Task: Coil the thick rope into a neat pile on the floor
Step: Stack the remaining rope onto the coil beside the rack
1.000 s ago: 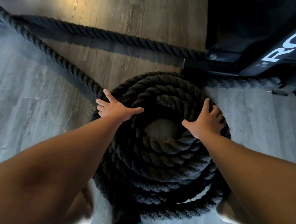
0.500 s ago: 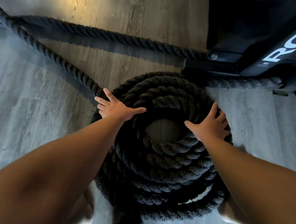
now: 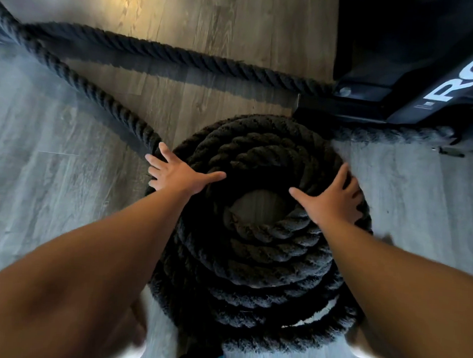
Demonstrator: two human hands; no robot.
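Pressing left hand (image 3: 174, 175) and right hand (image 3: 336, 200), fingers splayed flat, gripping nothing, on the thick rope (image 3: 253, 251) stacked on the floor (image 3: 49, 195), we judge it heavy, stiff, best grasped round its free run

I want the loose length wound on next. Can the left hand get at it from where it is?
Probably yes: the left hand lies open on the coil's left edge, where the loose rope meets it, nothing between.

Head view; steeply downward; close over floor (image 3: 49, 195)
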